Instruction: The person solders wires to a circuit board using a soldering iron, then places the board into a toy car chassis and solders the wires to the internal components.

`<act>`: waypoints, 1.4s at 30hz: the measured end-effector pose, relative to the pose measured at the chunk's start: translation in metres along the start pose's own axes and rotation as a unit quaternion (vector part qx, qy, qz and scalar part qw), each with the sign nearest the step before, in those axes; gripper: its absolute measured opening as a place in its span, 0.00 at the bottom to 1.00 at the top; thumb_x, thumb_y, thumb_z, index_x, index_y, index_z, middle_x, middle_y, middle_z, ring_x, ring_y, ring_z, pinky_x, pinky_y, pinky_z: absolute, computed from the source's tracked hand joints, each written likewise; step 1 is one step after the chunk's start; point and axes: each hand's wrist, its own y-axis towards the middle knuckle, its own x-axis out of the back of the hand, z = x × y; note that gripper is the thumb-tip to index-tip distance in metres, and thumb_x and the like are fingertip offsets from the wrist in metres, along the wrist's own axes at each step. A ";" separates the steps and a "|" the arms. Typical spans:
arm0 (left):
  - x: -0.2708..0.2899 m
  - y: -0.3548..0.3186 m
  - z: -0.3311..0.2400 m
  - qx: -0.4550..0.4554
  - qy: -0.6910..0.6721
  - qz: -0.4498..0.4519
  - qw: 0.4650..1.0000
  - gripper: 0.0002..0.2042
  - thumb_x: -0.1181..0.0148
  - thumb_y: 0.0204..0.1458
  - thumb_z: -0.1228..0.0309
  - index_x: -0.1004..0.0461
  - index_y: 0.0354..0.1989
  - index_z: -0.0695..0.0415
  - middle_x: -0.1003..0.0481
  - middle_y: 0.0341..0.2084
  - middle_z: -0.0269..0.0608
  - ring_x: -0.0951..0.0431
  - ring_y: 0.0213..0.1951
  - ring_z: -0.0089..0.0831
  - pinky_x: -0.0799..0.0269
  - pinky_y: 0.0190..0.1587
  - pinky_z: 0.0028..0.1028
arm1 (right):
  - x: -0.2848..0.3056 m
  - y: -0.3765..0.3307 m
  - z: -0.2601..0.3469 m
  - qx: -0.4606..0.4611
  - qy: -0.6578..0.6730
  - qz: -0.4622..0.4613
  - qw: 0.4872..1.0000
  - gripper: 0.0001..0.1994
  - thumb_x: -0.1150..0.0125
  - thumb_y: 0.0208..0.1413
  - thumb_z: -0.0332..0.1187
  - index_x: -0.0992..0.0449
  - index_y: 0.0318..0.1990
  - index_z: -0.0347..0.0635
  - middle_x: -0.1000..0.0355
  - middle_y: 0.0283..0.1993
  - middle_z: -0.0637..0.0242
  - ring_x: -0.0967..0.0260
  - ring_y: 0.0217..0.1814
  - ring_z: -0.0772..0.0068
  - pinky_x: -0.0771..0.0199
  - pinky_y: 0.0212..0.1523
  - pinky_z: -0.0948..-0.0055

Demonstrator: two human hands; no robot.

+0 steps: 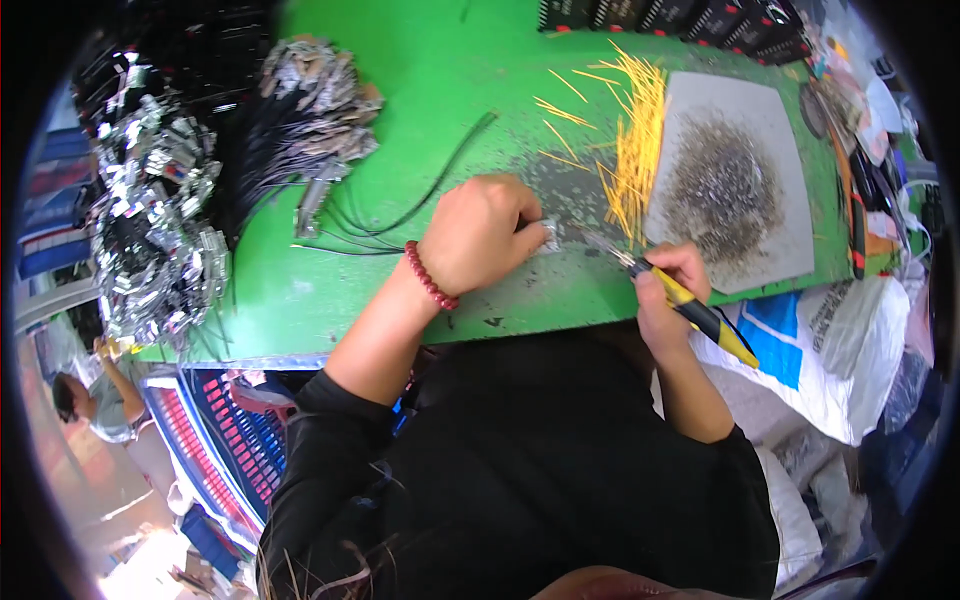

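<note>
My left hand point(478, 232), with a red bead bracelet on its wrist, is closed over a small silver metal piece point(548, 237) low on the green table. The piece shows only at my fingertips. In my right hand point(668, 300) is a soldering iron point(718, 332) with a yellow and black handle. Its metal tip points left, a short way from the silver piece. Thin black cables point(455, 160) run behind and left of my left hand. A loose heap of thin yellow wires point(636, 135) lies beyond the iron's tip.
A grey board point(797, 200) at the right bears dark metallic crumbs. Shiny silver parts point(160, 220) are heaped at the left, beside a bundle of black-cabled pieces point(320, 95). Black boxes point(680, 22) line the far edge. A person point(100, 400) is at the far left.
</note>
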 end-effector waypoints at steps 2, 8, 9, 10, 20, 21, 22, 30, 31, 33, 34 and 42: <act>0.011 0.005 0.006 0.039 0.059 -0.111 0.991 0.07 0.34 0.45 0.69 0.22 0.28 0.59 0.22 0.28 0.44 0.21 0.31 0.43 0.25 0.35 0.37 | 0.001 0.000 -0.003 0.008 0.015 -0.002 1.000 0.11 0.34 0.51 0.28 0.32 0.38 0.39 0.37 0.30 0.74 0.45 0.29 0.87 0.45 0.31 0.83; 0.023 0.018 0.044 0.152 0.290 -0.083 0.941 0.08 0.37 0.49 0.66 0.25 0.30 0.57 0.24 0.31 0.44 0.22 0.34 0.45 0.25 0.35 0.39 | -0.002 0.001 -0.005 0.008 0.029 0.002 1.000 0.11 0.34 0.51 0.27 0.32 0.38 0.39 0.36 0.31 0.73 0.44 0.29 0.87 0.43 0.31 0.83; 0.021 0.018 0.041 0.145 0.300 -0.090 0.938 0.08 0.41 0.52 0.67 0.27 0.29 0.58 0.24 0.30 0.45 0.22 0.34 0.46 0.25 0.35 0.40 | -0.003 0.001 -0.003 0.007 0.036 0.005 0.999 0.11 0.35 0.51 0.27 0.32 0.39 0.39 0.36 0.31 0.73 0.44 0.30 0.87 0.43 0.31 0.83; 0.021 0.015 0.044 0.141 0.301 -0.092 0.939 0.08 0.41 0.52 0.67 0.27 0.29 0.58 0.24 0.30 0.45 0.22 0.34 0.46 0.25 0.35 0.40 | -0.004 0.001 0.000 0.009 0.028 0.005 1.000 0.11 0.35 0.52 0.28 0.32 0.39 0.39 0.35 0.31 0.73 0.43 0.29 0.87 0.42 0.31 0.83; 0.039 -0.021 -0.001 0.108 -0.048 -0.058 0.991 0.04 0.38 0.51 0.75 0.26 0.31 0.62 0.24 0.21 0.46 0.22 0.23 0.37 0.28 0.29 0.32 | -0.036 0.041 0.031 -0.014 -0.099 0.115 0.988 0.17 0.38 0.56 0.23 0.27 0.54 0.44 0.24 0.31 0.67 0.24 0.32 0.80 0.24 0.30 0.81; 0.040 -0.024 -0.004 0.107 -0.048 -0.058 0.991 0.04 0.38 0.51 0.75 0.26 0.31 0.62 0.24 0.21 0.46 0.22 0.23 0.37 0.28 0.29 0.32 | -0.046 0.050 0.026 0.020 -0.066 0.106 0.992 0.18 0.37 0.55 0.22 0.27 0.53 0.43 0.24 0.31 0.67 0.24 0.33 0.79 0.24 0.32 0.81; 0.041 -0.025 -0.007 0.109 -0.051 -0.058 0.991 0.04 0.38 0.51 0.75 0.26 0.31 0.62 0.24 0.21 0.46 0.22 0.23 0.38 0.28 0.29 0.32 | -0.055 0.058 0.022 0.056 -0.037 0.093 0.993 0.18 0.36 0.54 0.22 0.27 0.53 0.43 0.24 0.32 0.67 0.24 0.34 0.79 0.24 0.34 0.81; 0.030 -0.028 -0.015 0.054 -0.102 -0.063 0.991 0.07 0.36 0.49 0.74 0.24 0.36 0.60 0.21 0.28 0.47 0.19 0.30 0.40 0.25 0.33 0.32 | -0.073 0.059 0.022 0.047 -0.079 0.106 0.990 0.20 0.37 0.53 0.18 0.32 0.53 0.39 0.25 0.34 0.64 0.26 0.35 0.80 0.24 0.35 0.80; 0.028 -0.025 -0.020 0.055 -0.105 -0.062 0.991 0.07 0.36 0.49 0.74 0.24 0.36 0.60 0.21 0.28 0.47 0.19 0.30 0.40 0.25 0.33 0.32 | -0.073 0.057 0.022 0.063 -0.091 0.108 0.988 0.20 0.37 0.53 0.18 0.32 0.53 0.39 0.25 0.33 0.64 0.27 0.35 0.81 0.25 0.34 0.81; 0.028 -0.019 -0.034 0.075 -0.103 -0.046 0.991 0.07 0.36 0.49 0.78 0.25 0.36 0.67 0.21 0.27 0.46 0.18 0.33 0.32 0.24 0.38 0.27 | -0.071 0.056 0.022 0.082 -0.102 0.117 0.984 0.20 0.38 0.54 0.19 0.33 0.54 0.38 0.25 0.33 0.64 0.28 0.34 0.81 0.26 0.34 0.81; 0.025 -0.018 -0.033 0.055 -0.101 -0.054 0.992 0.07 0.36 0.50 0.78 0.25 0.35 0.67 0.21 0.27 0.46 0.19 0.31 0.31 0.24 0.35 0.27 | -0.070 0.055 0.021 0.081 -0.104 0.118 0.984 0.20 0.38 0.54 0.19 0.33 0.54 0.38 0.25 0.33 0.64 0.28 0.34 0.81 0.26 0.34 0.81; 0.017 -0.022 -0.034 0.062 -0.184 -0.085 0.977 0.04 0.37 0.51 0.80 0.25 0.32 0.66 0.25 0.21 0.37 0.26 0.26 0.19 0.30 0.29 0.21 | -0.066 0.048 0.016 0.062 -0.012 0.113 0.992 0.20 0.38 0.56 0.21 0.36 0.54 0.37 0.26 0.33 0.62 0.29 0.33 0.78 0.27 0.35 0.78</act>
